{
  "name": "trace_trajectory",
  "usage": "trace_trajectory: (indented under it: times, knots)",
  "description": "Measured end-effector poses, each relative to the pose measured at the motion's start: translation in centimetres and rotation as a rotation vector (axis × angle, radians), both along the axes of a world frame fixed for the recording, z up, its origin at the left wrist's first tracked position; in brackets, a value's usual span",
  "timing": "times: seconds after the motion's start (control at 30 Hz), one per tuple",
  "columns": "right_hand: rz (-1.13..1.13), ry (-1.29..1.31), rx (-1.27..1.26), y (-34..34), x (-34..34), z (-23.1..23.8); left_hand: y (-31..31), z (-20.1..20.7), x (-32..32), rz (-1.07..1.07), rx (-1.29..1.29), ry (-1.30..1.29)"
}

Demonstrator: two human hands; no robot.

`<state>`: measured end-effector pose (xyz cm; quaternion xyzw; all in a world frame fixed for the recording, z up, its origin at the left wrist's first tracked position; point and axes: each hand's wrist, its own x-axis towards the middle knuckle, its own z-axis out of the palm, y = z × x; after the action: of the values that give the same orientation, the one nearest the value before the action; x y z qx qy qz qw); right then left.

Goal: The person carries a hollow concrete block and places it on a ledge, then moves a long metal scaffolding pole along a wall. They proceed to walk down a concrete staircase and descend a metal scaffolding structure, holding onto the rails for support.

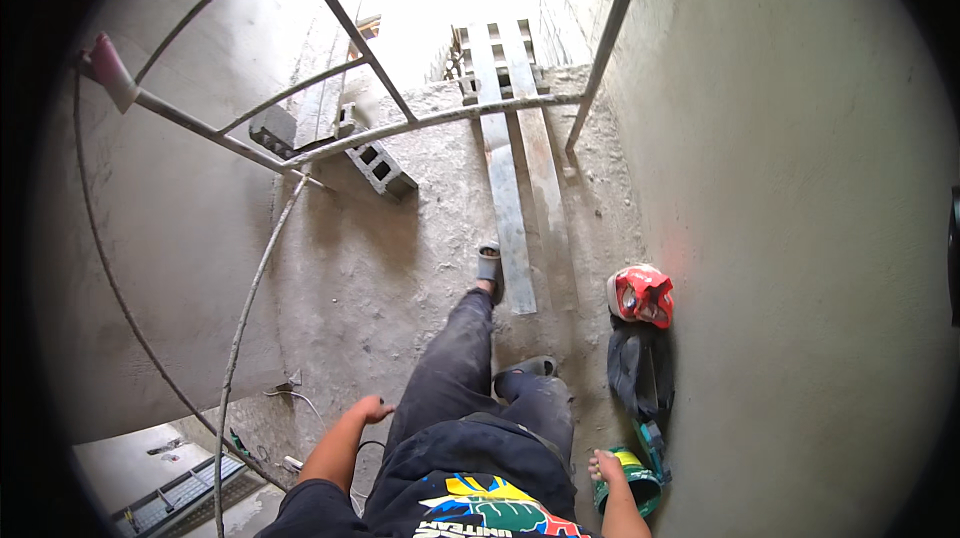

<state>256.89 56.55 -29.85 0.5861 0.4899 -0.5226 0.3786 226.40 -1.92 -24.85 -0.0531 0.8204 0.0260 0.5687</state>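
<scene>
My left hand (374,409) hangs beside my left thigh with nothing in it, its fingers loosely apart. On the other side, my right hand (604,466) is curled closed at the edge of a green bucket (642,500). Whatever its fingers hold, if anything, is hidden. The bucket shows a yellow patch near its rim, and my forearm covers part of it. Right beside it lies a teal-and-black tool (652,446). I cannot tell whether my hand touches the bucket.
Two long planks (508,200) run ahead to stacked blocks at the doorway. Metal scaffold bars (440,118) cross in front. Hollow concrete blocks (380,168) lie left. A red bag (645,296) and a dark bag (638,368) line the right wall. A ladder (185,493) lies lower left.
</scene>
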Motion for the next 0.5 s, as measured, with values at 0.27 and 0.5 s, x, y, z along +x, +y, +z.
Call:
trace_trajectory:
  times: [0.27, 0.5]
  knots:
    - [0.500, 0.365, 0.354, 8.1, -4.0, -2.2, 0.3, 7.5, -2.5, 0.212, 0.064, 0.127]
    - [0.586, 0.861, 1.243, 11.8, -41.3, 32.5, -2.6, 7.4, -10.9, 0.242, 0.164, 0.240]
